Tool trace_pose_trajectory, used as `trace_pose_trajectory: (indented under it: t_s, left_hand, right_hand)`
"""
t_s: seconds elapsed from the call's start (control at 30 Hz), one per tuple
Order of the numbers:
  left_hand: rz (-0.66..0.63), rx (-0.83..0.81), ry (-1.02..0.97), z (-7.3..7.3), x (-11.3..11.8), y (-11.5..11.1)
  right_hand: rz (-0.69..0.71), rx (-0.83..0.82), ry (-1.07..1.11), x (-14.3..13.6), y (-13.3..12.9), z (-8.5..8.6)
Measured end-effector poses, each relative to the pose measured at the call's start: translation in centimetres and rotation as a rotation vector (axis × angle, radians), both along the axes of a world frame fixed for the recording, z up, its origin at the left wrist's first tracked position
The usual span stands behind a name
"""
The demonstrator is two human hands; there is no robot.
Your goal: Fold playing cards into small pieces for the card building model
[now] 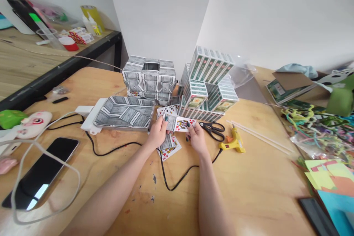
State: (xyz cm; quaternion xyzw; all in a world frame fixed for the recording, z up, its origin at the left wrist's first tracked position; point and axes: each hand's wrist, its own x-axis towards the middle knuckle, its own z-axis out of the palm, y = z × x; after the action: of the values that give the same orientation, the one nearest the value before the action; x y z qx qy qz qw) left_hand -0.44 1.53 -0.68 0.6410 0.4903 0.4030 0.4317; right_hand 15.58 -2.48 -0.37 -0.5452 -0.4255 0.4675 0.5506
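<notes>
Near the middle of the table, my left hand (159, 131) pinches a playing card (172, 122) with its patterned back showing. My right hand (197, 137) grips the right end of a face-up card (181, 125), which meets the patterned one between my hands. Loose cards (170, 147) lie under and just behind my hands. To the left sits an open tray covered in cards (125, 112). Behind it stands a block-like structure of cards (149, 77). Stacked green card boxes (206, 81) rise behind my right hand.
Black scissors (213, 129) and a yellow glue gun (233, 142) lie right of my hands, near white sticks (260, 136). The gun's black cord (177, 188) loops in front. A tablet (41, 173) lies at left. Colored paper (329, 177) and craft pieces (318, 129) cover the right side.
</notes>
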Motion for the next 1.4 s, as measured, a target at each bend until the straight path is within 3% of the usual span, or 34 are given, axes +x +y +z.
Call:
trace_pose_trajectory:
  t_s: [0.2, 0.43, 0.67, 0.83, 1.03, 1.13, 1.27, 1.4]
  left_hand:
    - [-0.022, -0.092, -0.156, -0.8, 0.1, 0.2]
    - [0.029, 0.024, -0.062, -1.2, 0.2, 0.2]
    - [-0.108, -0.072, -0.118, -1.0, 0.5, -0.2]
    - [-0.119, -0.068, -0.120, -0.9, 0.7, -0.2]
    - [0.013, -0.010, -0.124, -0.7, 0.5, 0.4]
    - [0.094, -0.070, -0.276, -0.7, 0.5, 0.7]
    - [0.103, -0.164, -0.454, -1.0, 0.7, 0.9]
    - [0.103, -0.150, -0.450, -1.3, 0.6, 1.1]
  right_hand:
    - [0.000, 0.025, -0.020, -0.6, 0.0, 0.3]
    - [0.027, 0.028, -0.035, -1.1, 0.1, 0.4]
    - [0.065, 0.026, -0.029, -1.3, 0.0, 0.4]
    - [0.095, 0.027, -0.036, -1.4, 0.0, 0.4]
    - [0.123, 0.011, -0.086, -1.7, 0.0, 0.0]
    - [0.168, -0.005, -0.227, -1.7, 0.0, -0.3]
    - [0.223, -0.026, -0.428, -1.6, 0.0, -0.2]
    - [0.250, -0.067, -0.398, -1.6, 0.0, 0.0]
